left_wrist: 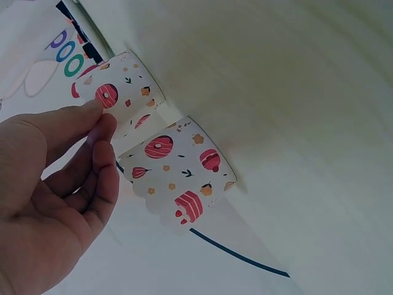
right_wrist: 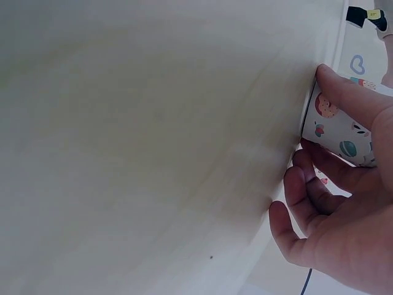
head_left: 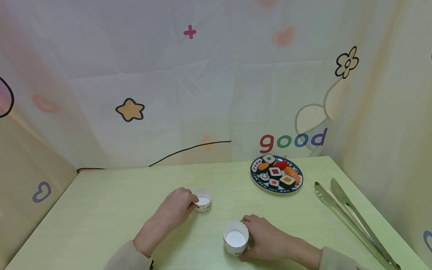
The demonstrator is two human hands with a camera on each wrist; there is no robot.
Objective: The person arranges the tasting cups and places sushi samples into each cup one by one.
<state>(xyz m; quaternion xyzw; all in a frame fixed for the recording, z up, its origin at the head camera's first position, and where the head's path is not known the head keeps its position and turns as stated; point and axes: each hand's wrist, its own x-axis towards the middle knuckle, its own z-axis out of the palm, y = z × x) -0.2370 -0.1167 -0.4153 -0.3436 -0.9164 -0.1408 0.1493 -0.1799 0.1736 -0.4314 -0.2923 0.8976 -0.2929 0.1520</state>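
Near the middle of the table my left hand (head_left: pixel 177 208) pinches the edge of a small white paper cup (head_left: pixel 203 207). The left wrist view shows that hand's thumb and fingers (left_wrist: pixel 101 110) against one patterned cup (left_wrist: pixel 123 92), with another cup (left_wrist: pixel 178 166) beside it; the head view shows only one cup there. Closer to me and further right, my right hand (head_left: pixel 266 238) grips another upright paper cup (head_left: pixel 235 247) from its right side. Thumb and fingers hold that cup (right_wrist: pixel 341 120) low, by the table, in the right wrist view. Both cups are white inside.
A round dark plate (head_left: pixel 253 176) of sushi pieces stands at the back right. Metal tongs (head_left: pixel 357 221) lie along the table's right edge, arms spread. Behind the pale green table (head_left: pixel 101 210) hangs a printed cloth (head_left: pixel 152 48), with more cloth at both sides.
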